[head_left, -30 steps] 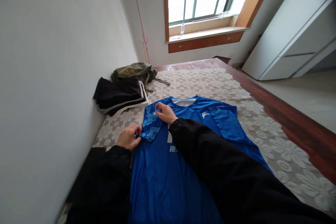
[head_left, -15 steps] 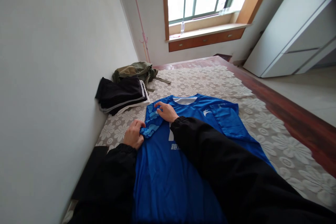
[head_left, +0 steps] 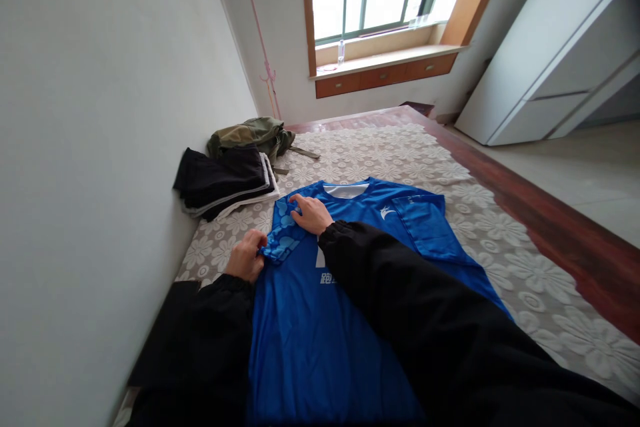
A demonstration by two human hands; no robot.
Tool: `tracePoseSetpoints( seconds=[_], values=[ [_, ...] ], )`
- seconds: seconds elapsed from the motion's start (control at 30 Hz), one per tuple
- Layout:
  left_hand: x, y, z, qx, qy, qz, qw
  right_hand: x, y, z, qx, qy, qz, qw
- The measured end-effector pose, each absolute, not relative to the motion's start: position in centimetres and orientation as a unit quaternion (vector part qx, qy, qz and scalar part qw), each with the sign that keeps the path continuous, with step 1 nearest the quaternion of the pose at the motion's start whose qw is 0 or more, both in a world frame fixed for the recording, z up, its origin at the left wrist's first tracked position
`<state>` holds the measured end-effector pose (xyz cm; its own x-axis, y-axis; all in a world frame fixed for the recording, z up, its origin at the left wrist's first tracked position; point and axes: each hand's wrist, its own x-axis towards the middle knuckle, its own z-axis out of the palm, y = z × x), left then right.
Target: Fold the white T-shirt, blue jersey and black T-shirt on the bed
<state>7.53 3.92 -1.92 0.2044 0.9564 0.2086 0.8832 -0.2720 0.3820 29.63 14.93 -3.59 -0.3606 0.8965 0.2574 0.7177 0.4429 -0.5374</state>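
A blue T-shirt [head_left: 320, 333] lies spread on the patterned cloth, its collar toward the window. Both of its sleeves are folded inward over the front; the left one [head_left: 286, 230] shows a light blue pattern. At that sleeve's outer edge, my left hand [head_left: 247, 255] pinches the fabric between thumb and fingers. My right hand [head_left: 313, 215] rests on the sleeve near the shoulder, fingers apart and stretched out. My right forearm hides part of the white print on the chest.
A stack of folded dark clothes [head_left: 225, 180] sits by the wall, with an olive backpack [head_left: 250, 137] behind it. The cloth [head_left: 380, 147] covers a wooden surface with a reddish edge [head_left: 500, 207]. Beyond stand a pink coat rack [head_left: 257, 20] and a white cabinet [head_left: 545, 47].
My left hand has shifted slightly outward at the sleeve's edge, still pinching it. The right hand stays on the sleeve. The whole view has moved a little.
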Motion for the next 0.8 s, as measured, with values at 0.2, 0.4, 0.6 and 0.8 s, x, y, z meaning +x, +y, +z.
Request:
tracePoseSetpoints(
  seconds=[0.2, 0.4, 0.6, 0.8],
  values=[
    [8.4, 3.5, -1.7, 0.826, 0.531, 0.176, 0.061, 29.6, 14.6, -3.2, -0.508, -0.809, 0.164, 0.246],
    [9.2, 3.0, -1.3, 0.843, 0.503, 0.180, 0.054, 29.5, 14.5, -2.8, -0.497, -0.816, 0.157, 0.250],
    [9.2, 2.8, -0.9, 0.849, 0.490, 0.165, 0.107, 29.7, 14.5, -2.8, -0.532, -0.803, 0.152, 0.221],
    [9.1, 2.7, -0.4, 0.873, 0.456, 0.117, 0.126, 30.7, 15.3, -2.0, -0.544, -0.807, 0.159, 0.167]
  ],
)
